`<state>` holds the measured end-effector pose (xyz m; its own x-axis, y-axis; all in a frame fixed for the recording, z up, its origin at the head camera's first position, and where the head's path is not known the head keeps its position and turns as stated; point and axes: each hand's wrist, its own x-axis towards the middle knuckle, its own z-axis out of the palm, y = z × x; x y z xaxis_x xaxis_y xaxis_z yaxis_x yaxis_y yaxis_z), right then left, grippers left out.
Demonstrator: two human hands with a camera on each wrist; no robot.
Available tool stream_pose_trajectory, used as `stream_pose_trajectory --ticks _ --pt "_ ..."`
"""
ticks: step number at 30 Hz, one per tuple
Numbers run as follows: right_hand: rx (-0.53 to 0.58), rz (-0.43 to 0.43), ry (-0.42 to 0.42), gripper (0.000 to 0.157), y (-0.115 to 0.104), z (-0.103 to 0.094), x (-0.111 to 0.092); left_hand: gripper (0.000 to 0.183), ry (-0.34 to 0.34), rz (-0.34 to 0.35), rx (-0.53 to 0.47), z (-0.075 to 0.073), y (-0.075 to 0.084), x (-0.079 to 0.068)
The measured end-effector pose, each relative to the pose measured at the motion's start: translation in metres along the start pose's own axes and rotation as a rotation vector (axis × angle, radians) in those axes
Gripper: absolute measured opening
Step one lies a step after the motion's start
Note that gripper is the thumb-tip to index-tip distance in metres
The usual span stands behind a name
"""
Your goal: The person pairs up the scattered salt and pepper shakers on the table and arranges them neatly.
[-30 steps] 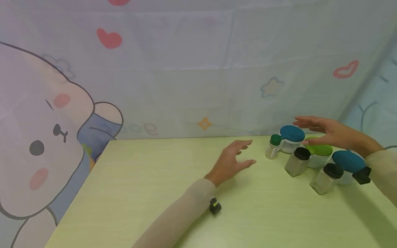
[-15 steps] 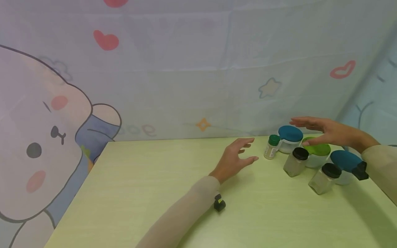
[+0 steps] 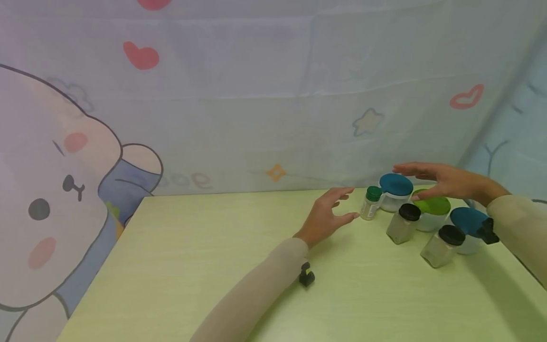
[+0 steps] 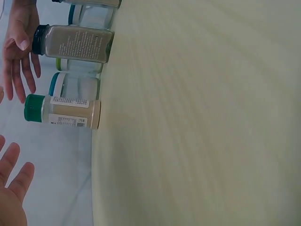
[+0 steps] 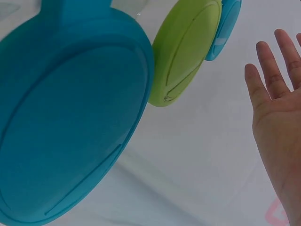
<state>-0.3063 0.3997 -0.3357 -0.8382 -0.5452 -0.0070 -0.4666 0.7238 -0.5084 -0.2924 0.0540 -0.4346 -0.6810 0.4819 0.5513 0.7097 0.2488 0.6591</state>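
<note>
My left hand [image 3: 324,216] is spread just left of a small spice bottle with a green cap [image 3: 370,203]; in the left wrist view a gap shows between fingers and bottle. Above a jar with a green lid [image 3: 432,206] hovers my right hand [image 3: 453,183], fingers extended, holding nothing. Behind it on the left stands a jar with a blue lid [image 3: 396,185], and a second blue-lidded jar [image 3: 469,221] is under the right wrist. Two spice jars with black caps [image 3: 402,227] [image 3: 440,249] stand in front of these, filled with greyish powder.
All the jars stand on a pale yellow-green table [image 3: 192,266], grouped at its back right. A printed cloth [image 3: 239,95] with hearts and a cartoon animal hangs behind the table's far edge.
The left hand has moved slightly right, closer to the green-capped bottle. The right hand keeps nearly the same pose above the jars. The head view has shifted a little.
</note>
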Motion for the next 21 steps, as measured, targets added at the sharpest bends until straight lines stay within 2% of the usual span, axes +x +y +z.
stream_pose_trajectory --ticks 8,21 --pt "0.066 -0.014 -0.049 0.078 0.003 0.000 0.006 0.062 -0.016 0.003 -0.028 0.007 -0.007 0.011" --pt "0.084 -0.041 -0.086 0.078 0.004 0.001 0.020 0.065 0.005 -0.041 -0.079 0.018 -0.012 0.022"
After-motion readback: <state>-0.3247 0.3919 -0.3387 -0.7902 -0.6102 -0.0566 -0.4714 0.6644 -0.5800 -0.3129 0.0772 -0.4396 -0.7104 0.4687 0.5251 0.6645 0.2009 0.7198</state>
